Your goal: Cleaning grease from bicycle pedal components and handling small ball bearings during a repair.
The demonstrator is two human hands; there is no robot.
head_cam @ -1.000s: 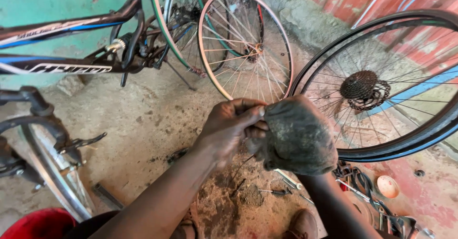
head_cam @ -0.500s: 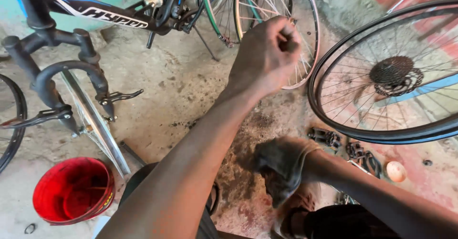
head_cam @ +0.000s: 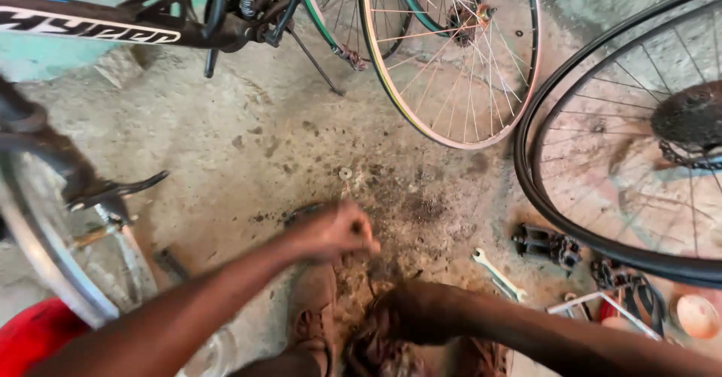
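My left hand is low over the dirty concrete floor with its fingers curled into a fist; I cannot tell whether anything small is pinched in it. Just below and right of it, my right hand is wrapped around a dark greasy rag close to my sandalled foot. A small metal washer lies on the floor a little beyond the left hand. A silver spanner lies to the right of both hands.
A bare spoked rim leans at the top centre and a tyred wheel with a cog set stands at the right. A black bicycle frame crosses the top left, another wheel the left. A black pedal and red bowl sit nearby.
My left hand has dropped from up near the rim to just above the floor. The right hand with the rag has stayed low, and the view has tilted further down.
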